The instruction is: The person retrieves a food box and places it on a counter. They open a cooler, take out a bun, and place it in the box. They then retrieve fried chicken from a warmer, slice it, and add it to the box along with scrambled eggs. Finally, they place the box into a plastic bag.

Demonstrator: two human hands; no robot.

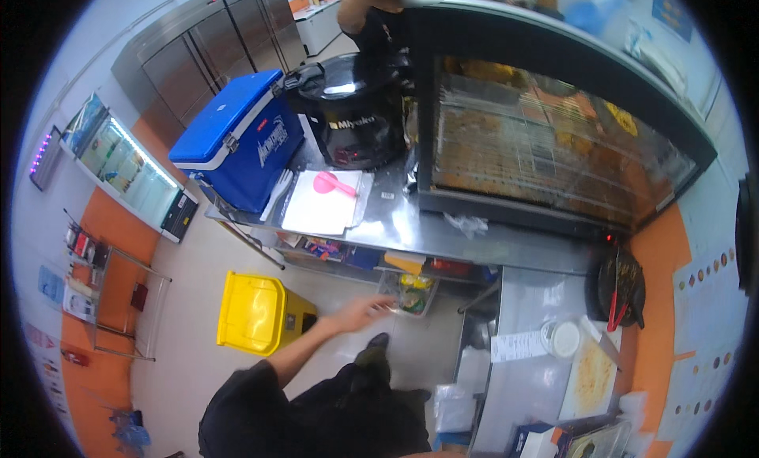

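Observation:
My left hand (365,311) reaches out over the floor in front of the steel counter (399,225). Its fingers look stretched and apart, slightly smeared, with nothing seen in them. Nearest to it is a clear tray (411,300) of yellow and green packets, low by the shelf under the counter. To the left of my forearm stands a yellow bin (253,312) with its lid down. My right hand does not show. On the counter lie white paper sheets (316,213) with a pink scoop (334,184) on top.
A blue cooler box (229,141), a black rice cooker (352,114) and a glass-fronted food warmer (545,153) stand on the counter. Another person's hand (368,1) is beyond the warmer. At right, a side table holds a stained cutting board (591,375), knife and black mortar (621,288).

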